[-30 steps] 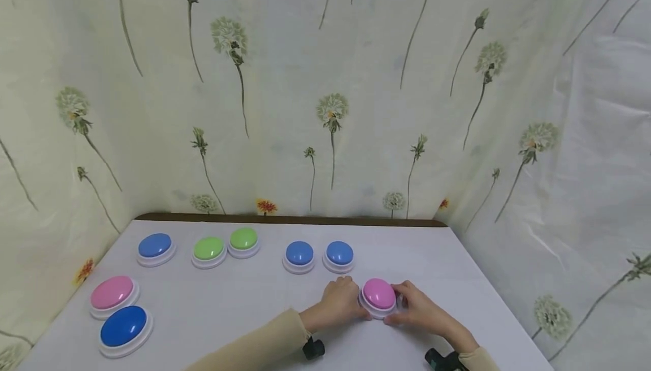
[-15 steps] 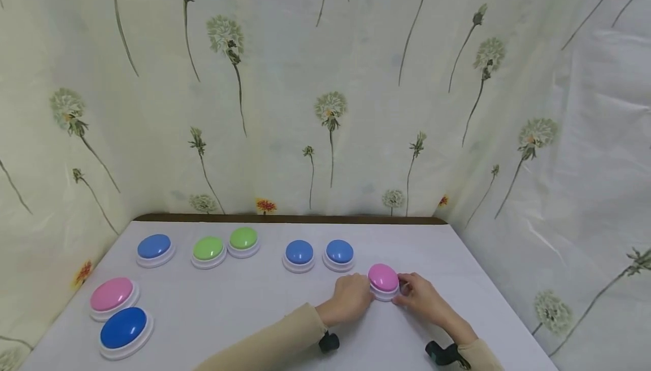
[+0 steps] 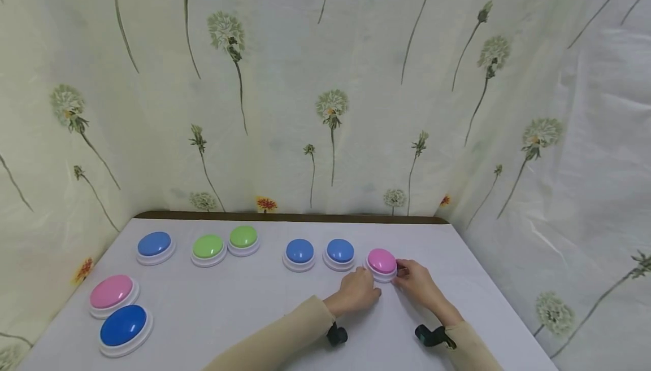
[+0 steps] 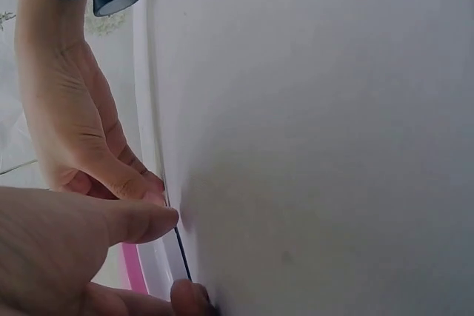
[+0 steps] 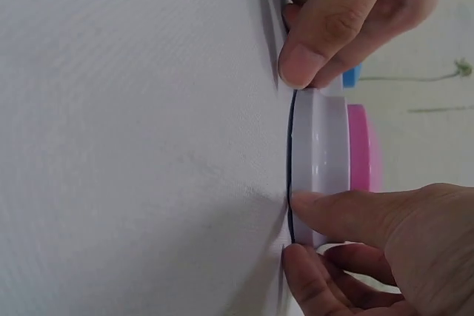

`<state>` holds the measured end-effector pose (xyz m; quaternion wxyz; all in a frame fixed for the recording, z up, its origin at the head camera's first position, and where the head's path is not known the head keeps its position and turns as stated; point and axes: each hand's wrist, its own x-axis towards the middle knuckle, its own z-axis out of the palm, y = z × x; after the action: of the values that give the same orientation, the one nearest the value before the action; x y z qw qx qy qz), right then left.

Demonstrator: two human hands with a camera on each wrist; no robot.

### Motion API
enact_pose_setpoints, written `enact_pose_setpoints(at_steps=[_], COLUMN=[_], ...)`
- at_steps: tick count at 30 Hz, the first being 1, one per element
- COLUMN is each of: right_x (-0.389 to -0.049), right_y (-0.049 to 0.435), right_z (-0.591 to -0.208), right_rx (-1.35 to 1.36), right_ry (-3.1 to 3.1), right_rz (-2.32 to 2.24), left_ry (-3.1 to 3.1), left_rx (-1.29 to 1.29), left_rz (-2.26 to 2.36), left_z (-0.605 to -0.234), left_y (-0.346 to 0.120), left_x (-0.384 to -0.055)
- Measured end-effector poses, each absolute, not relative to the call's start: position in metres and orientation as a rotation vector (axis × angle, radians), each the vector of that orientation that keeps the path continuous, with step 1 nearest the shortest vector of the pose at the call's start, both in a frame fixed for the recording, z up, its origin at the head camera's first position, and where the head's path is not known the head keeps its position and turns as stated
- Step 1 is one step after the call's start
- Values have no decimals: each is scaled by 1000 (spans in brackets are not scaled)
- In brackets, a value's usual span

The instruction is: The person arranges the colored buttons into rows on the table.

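Note:
A pink dome push button (image 3: 381, 262) on a white round base sits on the white table beside the rightmost of two blue push buttons (image 3: 340, 252). My right hand (image 3: 419, 286) grips its base from the right; in the right wrist view the thumb (image 5: 326, 209) lies across the white base. On the other side, my left hand (image 3: 356, 291) stays close to the base, its thumb (image 5: 302, 64) stretched out near the rim and curled round nothing. Whether the left fingers touch the base is partly hidden.
Another blue push button (image 3: 299, 252) stands left of centre, two green ones (image 3: 208, 247) farther left. At the left edge are a blue one (image 3: 155, 244), a pink one (image 3: 111, 292) and a larger-looking blue one (image 3: 124, 327). A dandelion-print curtain (image 3: 285, 105) hangs behind.
The pink push button has slid away from me, up beside the blue pair, with my right hand following. My left hand has moved forward and right, and its thumb has come off the base.

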<state>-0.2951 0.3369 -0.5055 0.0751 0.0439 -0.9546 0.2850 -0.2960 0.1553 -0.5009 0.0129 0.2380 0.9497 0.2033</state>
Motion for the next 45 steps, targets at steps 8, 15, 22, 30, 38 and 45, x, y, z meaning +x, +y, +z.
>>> enact_pose_setpoints(at_steps=[8, 15, 22, 30, 38, 45], right_x=[-303, -306, -305, -289, -263, -242], right_y=[332, 332, 324, 306, 254, 210], right_z=[-506, -510, -508, -497, -483, -478], right_rx=[94, 85, 77, 75, 452, 887], right_ry=[-2820, -2784, -2799, -2740, -2597, -2692], right_rz=[896, 912, 905, 728, 895, 1152], left_ry=[2956, 2924, 2902, 2785, 2430, 2035], left_rx=[706, 702, 721, 883, 1372, 1493], left_rz=[665, 661, 729, 780, 552, 580], left_z=[-497, -500, -500, -494, -482, -470], left_y=[158, 160, 152, 133, 72, 2], left_x=[-299, -304, -305, -295, -276, -263])
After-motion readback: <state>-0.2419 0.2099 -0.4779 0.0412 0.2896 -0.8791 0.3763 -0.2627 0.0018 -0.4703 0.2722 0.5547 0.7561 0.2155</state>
